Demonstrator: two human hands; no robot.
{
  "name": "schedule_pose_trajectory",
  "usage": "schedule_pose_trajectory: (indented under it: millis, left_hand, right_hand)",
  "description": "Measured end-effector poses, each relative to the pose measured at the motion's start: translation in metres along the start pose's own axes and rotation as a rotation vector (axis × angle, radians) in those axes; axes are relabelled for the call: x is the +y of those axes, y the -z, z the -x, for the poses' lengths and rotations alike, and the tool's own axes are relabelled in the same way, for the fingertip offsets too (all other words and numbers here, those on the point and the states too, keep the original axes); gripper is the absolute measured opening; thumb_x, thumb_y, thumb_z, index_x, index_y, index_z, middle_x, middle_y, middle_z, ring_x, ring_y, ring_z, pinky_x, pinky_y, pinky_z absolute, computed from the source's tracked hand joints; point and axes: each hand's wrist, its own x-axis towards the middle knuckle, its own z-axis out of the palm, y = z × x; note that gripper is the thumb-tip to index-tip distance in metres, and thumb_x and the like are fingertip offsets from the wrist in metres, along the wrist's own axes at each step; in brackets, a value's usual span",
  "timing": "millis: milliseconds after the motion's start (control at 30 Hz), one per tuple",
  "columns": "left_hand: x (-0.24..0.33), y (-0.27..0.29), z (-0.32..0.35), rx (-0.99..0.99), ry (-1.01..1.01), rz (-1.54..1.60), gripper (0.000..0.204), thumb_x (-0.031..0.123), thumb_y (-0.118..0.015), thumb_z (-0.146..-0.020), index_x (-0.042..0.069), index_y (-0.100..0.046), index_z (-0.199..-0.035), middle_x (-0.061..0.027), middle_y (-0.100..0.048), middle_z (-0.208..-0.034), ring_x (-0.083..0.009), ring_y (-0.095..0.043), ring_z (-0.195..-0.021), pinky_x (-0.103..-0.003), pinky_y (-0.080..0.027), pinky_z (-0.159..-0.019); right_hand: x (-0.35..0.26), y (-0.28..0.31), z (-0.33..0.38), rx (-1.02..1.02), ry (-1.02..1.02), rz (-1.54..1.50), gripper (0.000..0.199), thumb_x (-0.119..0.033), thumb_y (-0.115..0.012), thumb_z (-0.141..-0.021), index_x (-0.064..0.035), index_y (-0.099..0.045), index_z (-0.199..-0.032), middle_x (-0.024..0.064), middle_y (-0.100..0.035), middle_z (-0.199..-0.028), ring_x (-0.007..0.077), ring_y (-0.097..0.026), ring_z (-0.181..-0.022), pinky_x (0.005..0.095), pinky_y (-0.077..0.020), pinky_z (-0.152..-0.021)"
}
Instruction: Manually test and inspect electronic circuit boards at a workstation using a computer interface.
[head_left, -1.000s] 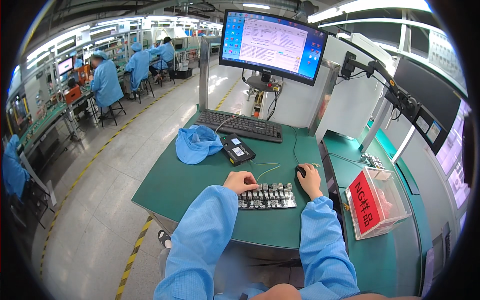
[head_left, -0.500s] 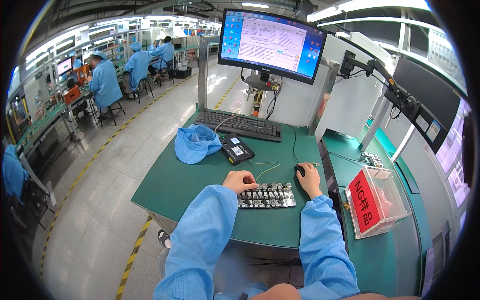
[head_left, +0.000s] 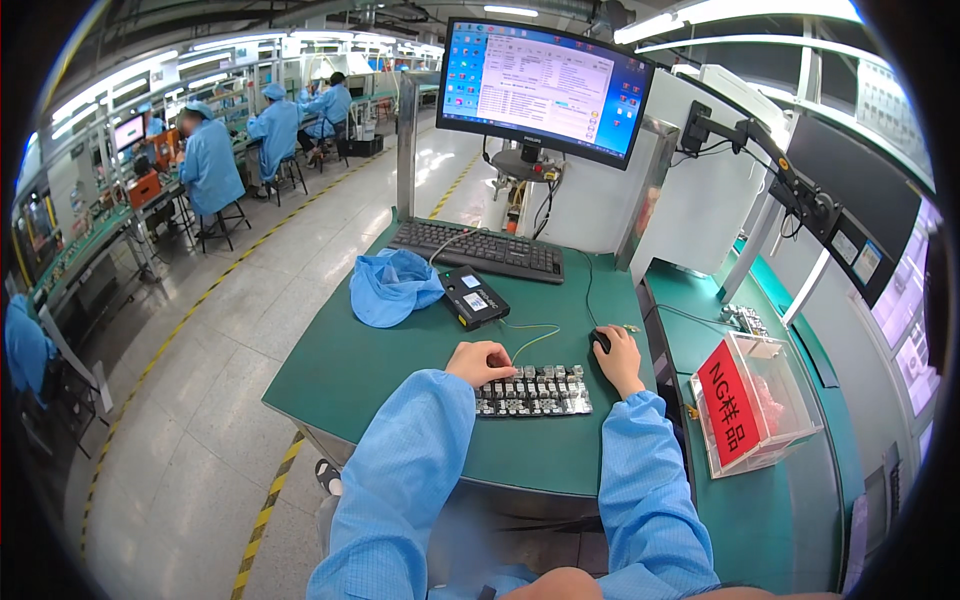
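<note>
On the green desk lies a panel of small circuit boards (head_left: 535,393) with rows of metal-topped connectors. My left hand (head_left: 480,363) is at its upper left corner, thumb and forefinger pinched together. A thin yellow-green cable (head_left: 538,338) loops from a flat black box (head_left: 475,298) down to those fingertips; its tip is hidden by them. My right hand (head_left: 622,360) rests over a black computer mouse (head_left: 600,341), fingers curved round it, to the right of the panel.
Behind are a black keyboard (head_left: 480,251) and a monitor (head_left: 540,90). A blue cloth cap (head_left: 393,288) lies left of the box. On the right bench stands a clear box (head_left: 775,400) with a red label, beside a monitor arm (head_left: 760,150). People in blue coats (head_left: 212,165) work at far left.
</note>
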Motion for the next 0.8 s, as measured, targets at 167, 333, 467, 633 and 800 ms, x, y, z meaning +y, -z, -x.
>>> schedule_pose_trajectory:
  millis: [167, 333, 467, 633, 800]
  left_hand:
    - [0.0006, 0.0000, 0.0001, 0.003, 0.000, -0.003, 0.024, 0.028, -0.076, -0.071, 0.007, -0.068, -0.079, -0.0047, -0.067, -0.076, -0.0144, -0.064, -0.070, -0.027, -0.051, -0.069]
    - [0.0018, 0.0005, 0.0008, -0.011, 0.013, 0.026, 0.024, 0.028, -0.076, -0.072, 0.007, -0.068, -0.080, -0.0054, -0.066, -0.076, -0.0152, -0.063, -0.070, -0.028, -0.050, -0.067]
    - [0.0010, 0.0002, 0.0006, -0.009, 0.000, 0.025, 0.025, 0.028, -0.076, -0.072, 0.007, -0.068, -0.080, -0.0060, -0.066, -0.076, -0.0160, -0.062, -0.068, -0.028, -0.049, -0.066]
    - [0.0015, 0.0003, 0.0002, -0.013, 0.024, 0.010, 0.024, 0.029, -0.076, -0.072, 0.007, -0.068, -0.079, -0.0054, -0.066, -0.076, -0.0153, -0.063, -0.070, -0.028, -0.050, -0.067]
    - [0.0029, 0.0010, 0.0005, -0.013, 0.025, -0.009, 0.025, 0.029, -0.076, -0.073, 0.007, -0.068, -0.080, -0.0063, -0.065, -0.077, -0.0162, -0.062, -0.070, -0.029, -0.049, -0.066]
  right_hand:
    - [0.0008, -0.0007, 0.0002, -0.005, -0.011, 0.001, 0.028, -0.021, -0.064, -0.075, -0.0162, -0.064, -0.103, 0.0065, -0.059, -0.111, 0.0307, -0.057, -0.096, 0.0402, -0.0482, -0.081]
    - [0.0012, -0.0008, 0.0002, 0.001, -0.001, 0.006, 0.028, -0.021, -0.064, -0.075, -0.0161, -0.064, -0.103, 0.0064, -0.059, -0.111, 0.0305, -0.057, -0.095, 0.0398, -0.0482, -0.081]
    - [0.0021, -0.0016, 0.0003, 0.008, 0.004, 0.001, 0.028, -0.021, -0.064, -0.075, -0.0159, -0.064, -0.102, 0.0066, -0.059, -0.112, 0.0305, -0.057, -0.095, 0.0396, -0.0481, -0.081]
    - [0.0001, 0.0010, -0.0003, -0.044, -0.036, 0.024, 0.030, -0.022, -0.063, -0.077, -0.0162, -0.062, -0.107, 0.0048, -0.058, -0.113, 0.0283, -0.056, -0.101, 0.0383, -0.0471, -0.086]
    - [-0.0017, 0.0010, -0.0006, -0.046, -0.044, 0.019, 0.030, -0.022, -0.063, -0.077, -0.0166, -0.062, -0.106, 0.0047, -0.058, -0.113, 0.0282, -0.056, -0.101, 0.0384, -0.0472, -0.085]
